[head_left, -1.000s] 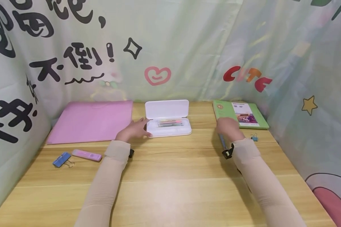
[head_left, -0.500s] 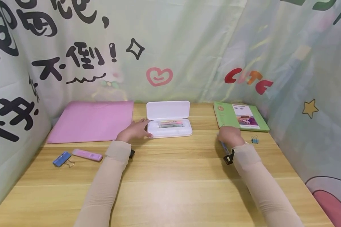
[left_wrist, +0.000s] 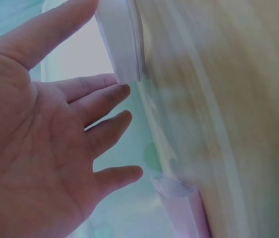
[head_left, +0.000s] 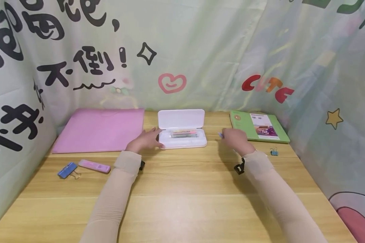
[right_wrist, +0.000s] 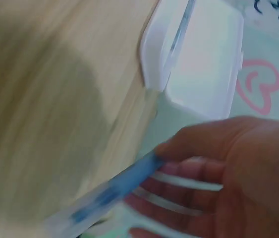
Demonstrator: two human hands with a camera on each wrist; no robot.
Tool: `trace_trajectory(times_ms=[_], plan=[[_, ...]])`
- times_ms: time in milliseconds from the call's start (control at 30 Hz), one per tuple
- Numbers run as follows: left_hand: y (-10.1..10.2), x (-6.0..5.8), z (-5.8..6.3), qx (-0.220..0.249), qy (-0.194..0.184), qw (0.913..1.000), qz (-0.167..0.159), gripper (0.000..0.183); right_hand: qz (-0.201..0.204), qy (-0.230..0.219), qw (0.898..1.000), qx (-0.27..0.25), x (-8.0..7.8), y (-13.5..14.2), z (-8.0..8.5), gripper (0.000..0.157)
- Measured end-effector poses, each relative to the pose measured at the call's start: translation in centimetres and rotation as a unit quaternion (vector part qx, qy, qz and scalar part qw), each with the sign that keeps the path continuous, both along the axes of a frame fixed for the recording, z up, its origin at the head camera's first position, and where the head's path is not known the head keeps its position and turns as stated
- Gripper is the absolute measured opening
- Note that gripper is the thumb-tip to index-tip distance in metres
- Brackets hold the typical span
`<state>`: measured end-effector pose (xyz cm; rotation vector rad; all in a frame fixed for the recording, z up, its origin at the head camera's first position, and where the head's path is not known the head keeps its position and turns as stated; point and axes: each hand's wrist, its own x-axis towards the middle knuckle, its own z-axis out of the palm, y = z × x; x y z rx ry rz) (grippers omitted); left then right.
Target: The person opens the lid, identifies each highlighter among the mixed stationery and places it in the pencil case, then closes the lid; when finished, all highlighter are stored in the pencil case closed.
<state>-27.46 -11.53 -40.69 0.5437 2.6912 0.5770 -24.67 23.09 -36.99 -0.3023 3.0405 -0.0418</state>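
A white pencil case [head_left: 167, 143] stands with its lid raised at the back middle of the table, several pens [head_left: 184, 134] inside. My left hand [head_left: 144, 140] is at its left end, thumb by the front corner, fingers fairly straight and touching the case, as the left wrist view shows. To the right of the case, my right hand [head_left: 235, 139] holds a blue pen [right_wrist: 129, 181] between thumb and fingers, above the table. In the head view only the pen's tip shows past the hand.
A pink folder [head_left: 103, 130] lies at the back left, with a blue binder clip [head_left: 67, 169] and a pink-purple highlighter-like stick [head_left: 94, 166] in front. Green books [head_left: 246, 125] and a small teal binder clip [head_left: 274, 152] are at right. A printed cloth [head_left: 213, 67] hangs behind.
My right hand has drawn back from the green books with the pen, then moved left toward the pencil case. My left hand has stayed at the case.
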Motion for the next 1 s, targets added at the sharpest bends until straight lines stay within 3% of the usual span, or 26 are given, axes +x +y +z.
trace_trajectory(times_ms=[200, 567, 767, 1000], plan=[[0.2, -0.1, -0.4, 0.000, 0.007, 1.0000, -0.002, 0.084, 0.104, 0.118, 0.988, 0.013, -2.0, -4.1, -0.1, 0.010], [1.3, 0.4, -0.9, -0.009, 0.009, 0.9999, 0.000, 0.083, 0.234, 0.192, 0.950, 0.076, -4.0, -9.3, -1.4, 0.005], [1.9, 0.5, -0.6, -0.016, 0.012, 0.9998, 0.002, 0.083, 0.248, 0.200, 0.943, 0.100, -4.6, -11.1, -2.4, 0.010], [2.1, 0.3, -0.4, -0.018, 0.015, 0.9997, -0.007, 0.085, 0.222, 0.190, 0.949, 0.119, -4.6, -11.4, -3.6, 0.015]])
